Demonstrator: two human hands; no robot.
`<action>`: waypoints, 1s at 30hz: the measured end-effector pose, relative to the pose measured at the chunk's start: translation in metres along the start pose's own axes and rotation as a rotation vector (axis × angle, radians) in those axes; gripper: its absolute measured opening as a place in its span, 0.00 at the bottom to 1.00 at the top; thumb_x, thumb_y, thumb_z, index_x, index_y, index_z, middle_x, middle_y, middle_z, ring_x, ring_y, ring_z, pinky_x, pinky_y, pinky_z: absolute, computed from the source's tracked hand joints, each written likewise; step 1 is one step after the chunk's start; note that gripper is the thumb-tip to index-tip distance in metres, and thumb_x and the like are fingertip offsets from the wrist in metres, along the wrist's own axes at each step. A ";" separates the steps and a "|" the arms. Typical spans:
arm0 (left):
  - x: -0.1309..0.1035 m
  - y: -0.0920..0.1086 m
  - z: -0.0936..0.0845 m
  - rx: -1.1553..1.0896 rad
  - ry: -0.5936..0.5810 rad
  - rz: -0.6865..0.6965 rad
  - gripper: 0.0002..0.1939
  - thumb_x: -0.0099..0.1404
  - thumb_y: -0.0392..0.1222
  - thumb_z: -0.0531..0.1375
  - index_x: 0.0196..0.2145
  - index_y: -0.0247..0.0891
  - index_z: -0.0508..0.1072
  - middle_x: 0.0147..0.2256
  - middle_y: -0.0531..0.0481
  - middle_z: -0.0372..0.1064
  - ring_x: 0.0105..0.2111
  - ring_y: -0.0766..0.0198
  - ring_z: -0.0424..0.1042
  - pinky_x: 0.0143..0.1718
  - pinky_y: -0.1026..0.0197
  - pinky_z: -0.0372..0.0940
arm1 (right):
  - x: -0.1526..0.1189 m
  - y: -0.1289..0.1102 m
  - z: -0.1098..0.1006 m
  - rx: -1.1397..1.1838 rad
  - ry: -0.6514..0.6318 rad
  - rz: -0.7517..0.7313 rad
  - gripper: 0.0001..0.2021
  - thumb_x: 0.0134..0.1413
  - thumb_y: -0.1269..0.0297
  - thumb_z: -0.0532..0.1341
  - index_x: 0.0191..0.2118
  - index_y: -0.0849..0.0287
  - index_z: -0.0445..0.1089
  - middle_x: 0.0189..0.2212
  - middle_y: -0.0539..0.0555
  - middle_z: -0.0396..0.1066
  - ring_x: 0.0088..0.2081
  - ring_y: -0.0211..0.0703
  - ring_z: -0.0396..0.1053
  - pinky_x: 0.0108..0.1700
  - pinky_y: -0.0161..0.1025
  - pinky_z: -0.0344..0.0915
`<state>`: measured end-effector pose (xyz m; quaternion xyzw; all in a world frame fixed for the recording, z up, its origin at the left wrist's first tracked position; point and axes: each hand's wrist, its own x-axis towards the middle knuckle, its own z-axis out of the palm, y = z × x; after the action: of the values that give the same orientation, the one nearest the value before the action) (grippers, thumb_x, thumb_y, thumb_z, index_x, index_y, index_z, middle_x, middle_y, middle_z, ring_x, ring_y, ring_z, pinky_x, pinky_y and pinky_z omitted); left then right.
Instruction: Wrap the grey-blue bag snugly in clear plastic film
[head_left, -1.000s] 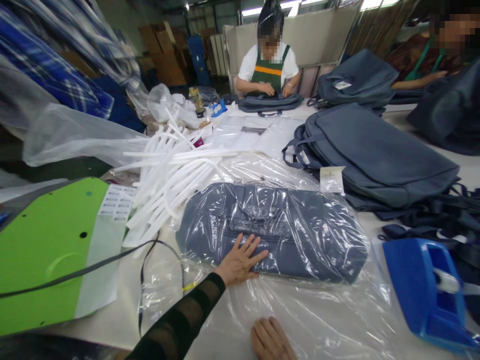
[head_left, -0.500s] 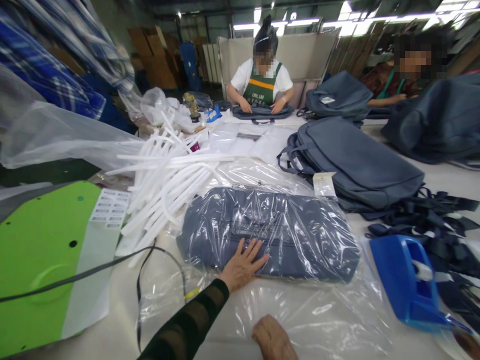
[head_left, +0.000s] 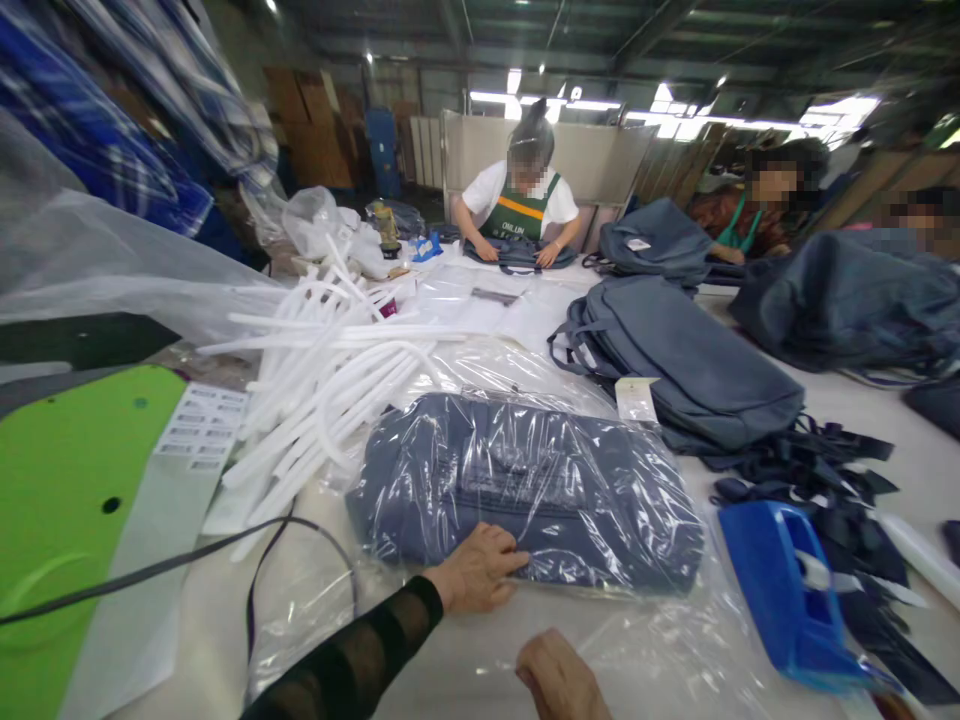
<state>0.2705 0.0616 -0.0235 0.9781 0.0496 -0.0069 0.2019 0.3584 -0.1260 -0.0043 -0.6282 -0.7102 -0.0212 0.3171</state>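
Your left hand sits on the near edge of the bagged grey bag, fingers curled down and pinching the clear plastic bag against the fabric, sleeve dark and sheer. Your right hand is at the bottom edge of view, resting on the loose open end of the same plastic; only the back of it shows, so can't tell how far its fingers are spread or whether it grips anything. The grey bag is fully inside the plastic, lying flat on the white table right in front of you, long axis running left to right across the view, zipper line along that axis, top side facing up. Plastic mouth trails toward you, crumpled and empty there. Left of the bag: a heap of white foam tubes, touching the plastic's left corner. Further left a green board with a barcode label sheet on its edge, a black strap crossing in front. Right of the bag: a blue tape dispenser, near but apart. Behind it a stack of unbagged grey bags with a white hangtag. Across the table a person in a green apron has both hands on another grey bag.
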 end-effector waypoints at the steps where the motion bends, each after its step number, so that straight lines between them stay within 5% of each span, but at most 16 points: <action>1: 0.000 -0.001 -0.006 -0.055 -0.015 -0.018 0.14 0.66 0.45 0.53 0.48 0.41 0.70 0.42 0.44 0.68 0.42 0.56 0.66 0.45 0.52 0.59 | 0.006 0.004 -0.004 0.015 -0.008 0.000 0.11 0.61 0.79 0.47 0.32 0.57 0.58 0.23 0.48 0.62 0.26 0.37 0.62 0.29 0.33 0.58; 5: 0.005 -0.010 -0.025 -0.302 -0.073 -0.049 0.24 0.73 0.44 0.38 0.45 0.40 0.73 0.41 0.47 0.73 0.41 0.61 0.70 0.45 0.58 0.62 | 0.045 0.036 -0.013 0.018 -0.017 0.027 0.11 0.64 0.75 0.44 0.35 0.57 0.60 0.27 0.51 0.64 0.29 0.39 0.64 0.32 0.35 0.60; 9: 0.017 -0.020 -0.040 -0.485 -0.053 -0.168 0.38 0.73 0.46 0.25 0.43 0.37 0.75 0.33 0.51 0.76 0.32 0.67 0.74 0.37 0.66 0.66 | 0.089 0.081 0.001 -0.041 -0.116 0.114 0.13 0.64 0.73 0.45 0.34 0.57 0.63 0.27 0.51 0.65 0.28 0.38 0.65 0.29 0.33 0.58; 12: 0.022 -0.015 -0.048 -0.456 0.073 -0.348 0.35 0.73 0.47 0.30 0.40 0.34 0.74 0.31 0.48 0.75 0.30 0.64 0.73 0.35 0.62 0.67 | 0.107 0.108 0.021 -0.058 -0.251 0.182 0.12 0.63 0.74 0.47 0.36 0.58 0.66 0.29 0.51 0.68 0.28 0.38 0.67 0.29 0.33 0.59; 15: 0.021 0.005 -0.046 -0.331 0.243 -0.515 0.23 0.72 0.43 0.39 0.42 0.33 0.71 0.39 0.40 0.72 0.39 0.56 0.71 0.44 0.51 0.65 | 0.115 0.124 0.038 -0.036 -0.387 0.226 0.09 0.63 0.74 0.51 0.38 0.60 0.68 0.30 0.51 0.70 0.31 0.38 0.69 0.32 0.34 0.63; 20: 0.028 0.029 -0.006 0.098 0.382 -0.180 0.13 0.66 0.31 0.45 0.32 0.36 0.69 0.31 0.45 0.69 0.33 0.59 0.69 0.37 0.56 0.67 | 0.123 0.139 0.051 0.018 -0.516 0.245 0.07 0.63 0.68 0.56 0.36 0.62 0.69 0.29 0.48 0.70 0.31 0.37 0.70 0.36 0.37 0.68; 25: 0.036 0.014 0.026 0.349 0.453 -0.076 0.18 0.65 0.29 0.47 0.50 0.28 0.66 0.47 0.39 0.70 0.51 0.54 0.66 0.52 0.50 0.61 | 0.098 0.133 0.037 -0.025 -0.397 0.259 0.06 0.63 0.69 0.54 0.37 0.60 0.68 0.30 0.50 0.71 0.32 0.39 0.70 0.34 0.36 0.66; 30: 0.034 0.006 0.026 0.501 0.435 -0.073 0.22 0.64 0.29 0.47 0.54 0.31 0.64 0.52 0.42 0.67 0.55 0.56 0.62 0.55 0.53 0.57 | 0.007 0.115 0.000 -0.215 -0.122 0.226 0.18 0.59 0.75 0.47 0.53 0.64 0.63 0.39 0.59 0.71 0.39 0.48 0.69 0.43 0.45 0.61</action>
<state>0.3051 0.0490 -0.0460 0.9735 0.1235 0.1829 -0.0604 0.4625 -0.0962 -0.0432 -0.7346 -0.6465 -0.0230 0.2048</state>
